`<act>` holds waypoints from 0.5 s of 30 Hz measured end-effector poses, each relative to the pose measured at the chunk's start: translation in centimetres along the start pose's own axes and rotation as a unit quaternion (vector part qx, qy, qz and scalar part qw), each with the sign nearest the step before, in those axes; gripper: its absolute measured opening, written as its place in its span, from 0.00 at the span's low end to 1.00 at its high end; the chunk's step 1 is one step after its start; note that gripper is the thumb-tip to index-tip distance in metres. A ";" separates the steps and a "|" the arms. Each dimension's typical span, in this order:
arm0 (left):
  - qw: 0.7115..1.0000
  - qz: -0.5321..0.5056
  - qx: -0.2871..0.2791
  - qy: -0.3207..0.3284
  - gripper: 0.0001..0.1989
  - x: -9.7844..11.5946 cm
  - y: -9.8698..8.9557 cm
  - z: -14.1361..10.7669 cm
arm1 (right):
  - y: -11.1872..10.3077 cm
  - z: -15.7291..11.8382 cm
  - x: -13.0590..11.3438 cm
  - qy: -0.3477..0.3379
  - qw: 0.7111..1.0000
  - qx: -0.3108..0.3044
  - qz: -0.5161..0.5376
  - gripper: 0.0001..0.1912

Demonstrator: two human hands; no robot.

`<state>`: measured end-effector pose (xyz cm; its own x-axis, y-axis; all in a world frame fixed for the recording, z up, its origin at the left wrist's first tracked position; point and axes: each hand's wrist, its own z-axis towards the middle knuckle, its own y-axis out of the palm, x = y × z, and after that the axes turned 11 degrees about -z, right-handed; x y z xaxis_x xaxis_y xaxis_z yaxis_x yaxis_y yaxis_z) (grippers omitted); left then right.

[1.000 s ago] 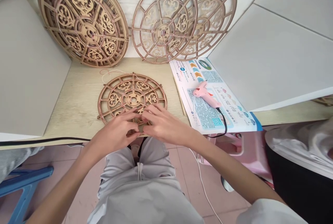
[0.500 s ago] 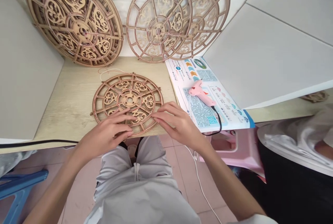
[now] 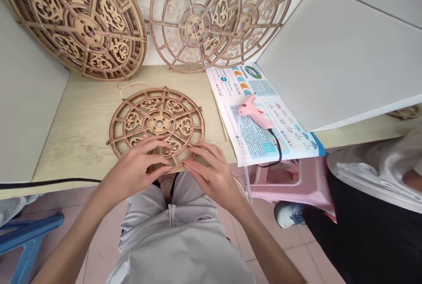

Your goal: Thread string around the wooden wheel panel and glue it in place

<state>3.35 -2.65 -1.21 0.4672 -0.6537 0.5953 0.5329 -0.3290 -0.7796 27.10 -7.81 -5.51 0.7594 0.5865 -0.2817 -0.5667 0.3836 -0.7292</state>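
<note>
A pale wooden table (image 3: 79, 134) is holding a flat fretwork wooden wheel (image 3: 156, 119) near its front edge. The left hand (image 3: 133, 170) and right hand (image 3: 212, 174) are spreading across the wheel's lower part, apparently touching rather than gripping it.

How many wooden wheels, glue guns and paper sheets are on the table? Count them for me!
Leaning wooden wheels: 3
Flat wooden wheel: 1
Pink hot glue gun: 1
Printed paper sheet: 1
Total: 6
</note>
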 end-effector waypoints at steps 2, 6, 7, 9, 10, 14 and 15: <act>1.000 0.014 -0.005 0.003 0.12 0.2 -0.1 0.1 | 0.2 0.1 0.1 0.004 1.000 0.013 0.011 0.06; 0.998 0.048 -0.017 0.023 0.13 0.5 0.0 0.0 | 0.3 0.8 0.2 0.012 1.000 0.008 0.021 0.05; 0.998 0.052 -0.020 0.029 0.13 0.5 0.1 0.0 | 0.3 1.0 0.2 0.012 1.000 0.002 0.019 0.05; 0.998 0.054 -0.021 0.036 0.12 0.5 0.2 -0.1 | 0.2 1.3 0.2 0.007 1.000 -0.006 0.012 0.05; 0.998 0.053 -0.019 0.036 0.12 0.5 0.2 -0.1 | 0.2 1.4 0.2 0.003 1.000 -0.005 0.007 0.05; 0.999 0.039 0.000 0.032 0.12 0.1 0.6 -0.3 | 0.2 1.1 -0.2 0.020 0.999 0.023 -0.026 0.03; 0.999 0.030 0.005 0.033 0.11 -0.1 0.6 -0.4 | 0.3 0.8 -0.5 0.034 0.998 0.036 -0.037 0.04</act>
<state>3.36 -3.08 -1.81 0.4501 -0.7159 0.5338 0.5131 -0.2819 -0.8107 26.29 -7.42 -5.07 0.8183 0.5061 -0.2726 -0.5284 0.4754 -0.7034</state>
